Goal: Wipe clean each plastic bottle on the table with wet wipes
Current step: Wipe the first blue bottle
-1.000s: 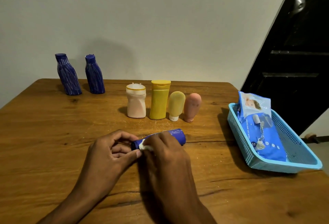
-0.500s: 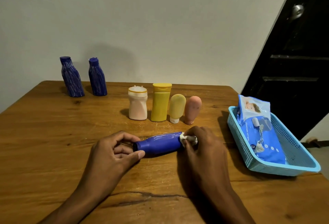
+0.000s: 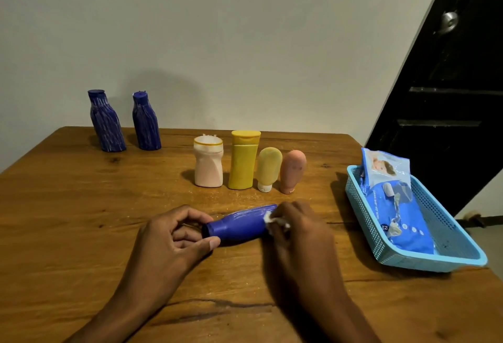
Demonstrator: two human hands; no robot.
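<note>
From the head view, a blue plastic bottle (image 3: 239, 227) lies on its side on the wooden table (image 3: 68, 206), in front of a standing row of a pale pink bottle (image 3: 208, 162), a yellow bottle (image 3: 243, 159), a small yellow tube (image 3: 268, 169) and a peach tube (image 3: 291, 171). The left hand (image 3: 170, 236) curls its thumb and fingers round the blue bottle's cap end, while the right hand (image 3: 299, 231) pinches a crumpled white wet wipe (image 3: 273, 220) against its far end. Right of the blue bottle, a light blue basket (image 3: 424, 259) holds a blue pack (image 3: 394, 201) printed "CARING BABY WET WIPES"; two streaked dark blue bottles (image 3: 123, 122) stand well behind it to the left.
</note>
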